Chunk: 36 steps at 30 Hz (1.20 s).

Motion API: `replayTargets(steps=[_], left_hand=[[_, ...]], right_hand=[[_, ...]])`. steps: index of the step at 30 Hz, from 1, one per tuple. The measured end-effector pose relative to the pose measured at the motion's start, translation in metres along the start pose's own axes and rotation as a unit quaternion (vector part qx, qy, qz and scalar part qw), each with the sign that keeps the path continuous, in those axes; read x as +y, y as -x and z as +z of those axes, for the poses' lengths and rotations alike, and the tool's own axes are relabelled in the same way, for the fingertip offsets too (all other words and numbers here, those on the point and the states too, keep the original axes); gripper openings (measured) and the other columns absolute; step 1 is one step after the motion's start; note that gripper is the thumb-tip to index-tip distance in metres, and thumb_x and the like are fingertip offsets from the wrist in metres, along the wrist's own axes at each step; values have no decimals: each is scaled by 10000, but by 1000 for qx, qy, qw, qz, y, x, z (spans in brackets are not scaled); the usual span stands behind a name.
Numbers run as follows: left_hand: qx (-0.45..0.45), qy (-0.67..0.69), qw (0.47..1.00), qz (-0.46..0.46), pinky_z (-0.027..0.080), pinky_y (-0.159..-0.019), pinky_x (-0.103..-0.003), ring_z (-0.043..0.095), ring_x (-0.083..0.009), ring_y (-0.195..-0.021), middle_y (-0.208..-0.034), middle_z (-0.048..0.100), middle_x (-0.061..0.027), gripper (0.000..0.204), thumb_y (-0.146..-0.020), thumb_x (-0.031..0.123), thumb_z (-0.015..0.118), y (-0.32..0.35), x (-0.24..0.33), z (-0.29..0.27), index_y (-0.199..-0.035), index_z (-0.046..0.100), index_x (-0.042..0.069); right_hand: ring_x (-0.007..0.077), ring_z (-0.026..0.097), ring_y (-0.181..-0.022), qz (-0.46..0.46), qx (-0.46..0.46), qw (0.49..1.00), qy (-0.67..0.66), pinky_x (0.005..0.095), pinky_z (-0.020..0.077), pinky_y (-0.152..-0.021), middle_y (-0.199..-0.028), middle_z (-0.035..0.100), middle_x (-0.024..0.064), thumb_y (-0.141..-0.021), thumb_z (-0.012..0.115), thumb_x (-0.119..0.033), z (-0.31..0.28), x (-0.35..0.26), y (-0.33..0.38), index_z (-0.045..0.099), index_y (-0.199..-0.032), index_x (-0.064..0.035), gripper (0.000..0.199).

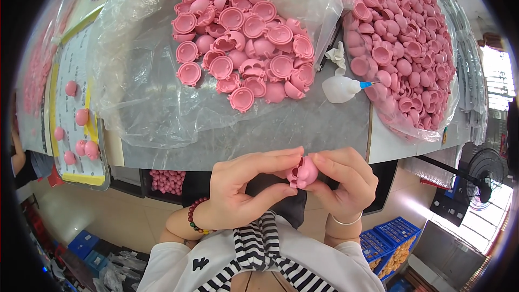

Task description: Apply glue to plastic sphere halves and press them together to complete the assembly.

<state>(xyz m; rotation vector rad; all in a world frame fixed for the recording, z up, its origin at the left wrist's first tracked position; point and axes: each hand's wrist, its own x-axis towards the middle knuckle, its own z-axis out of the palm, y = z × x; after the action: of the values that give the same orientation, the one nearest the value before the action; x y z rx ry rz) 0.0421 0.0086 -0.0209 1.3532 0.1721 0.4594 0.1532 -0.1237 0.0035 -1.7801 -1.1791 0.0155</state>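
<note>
In front of my chest, just off the table's near edge, both hands meet at a small round pink plastic shell [306, 172] with small bumps on it. My right hand [346, 181] pinches it between thumb and fingers. My left hand [238, 186] is closed on its left side, fingertips and thumb around a pink half shell mostly hidden behind them. A dark gap shows between the two pink parts. Beyond the hands, a heap of loose pink half shells [238, 54] lies on a plastic sheet.
A white squeeze bottle [340, 90] with a blue needle tip lies right of the heap. A large clear bag of pink shells [403, 48] fills the right. Several pink balls sit on a yellow-taped tray [70, 65] at left. Below the table is a bin of pink pieces [166, 181].
</note>
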Motion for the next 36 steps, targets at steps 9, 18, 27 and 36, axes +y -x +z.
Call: replayTargets(steps=[9,18,27,36], left_hand=[[-48,-28,998,33,480,-743,-280,603,-203,-876,-1006,609,-130,433,-637,64,725,-10,2,-2,-1038,581,-13],[-47,-33,997,60,451,-712,-273,573,-202,-818,-979,617,-161,481,-633,160,752,-5,-6,-6,-1042,580,-25],[-53,-76,988,121,458,-655,-248,567,-175,-764,-947,630,-155,394,-610,122,752,-7,1,-10,-957,625,-16],[-45,237,969,-57,409,-753,-275,517,-161,-833,-959,541,-130,528,-739,448,632,-6,-4,-10,-987,579,-15]], right_hand=[[195,587,-626,-19,22,999,-30,247,462,-537,-744,612,67,-569,756,-32,7,-4,3,579,-878,-8,357],[226,592,-611,-89,48,994,-47,280,497,-522,-743,597,98,-574,699,55,20,-3,18,561,-877,5,337],[242,580,-606,-108,54,992,-48,287,493,-507,-750,584,110,-583,686,58,20,-6,19,564,-850,17,297],[196,545,-576,-55,82,990,-105,277,445,-501,-716,587,90,-606,701,13,11,-1,14,579,-819,-20,248]])
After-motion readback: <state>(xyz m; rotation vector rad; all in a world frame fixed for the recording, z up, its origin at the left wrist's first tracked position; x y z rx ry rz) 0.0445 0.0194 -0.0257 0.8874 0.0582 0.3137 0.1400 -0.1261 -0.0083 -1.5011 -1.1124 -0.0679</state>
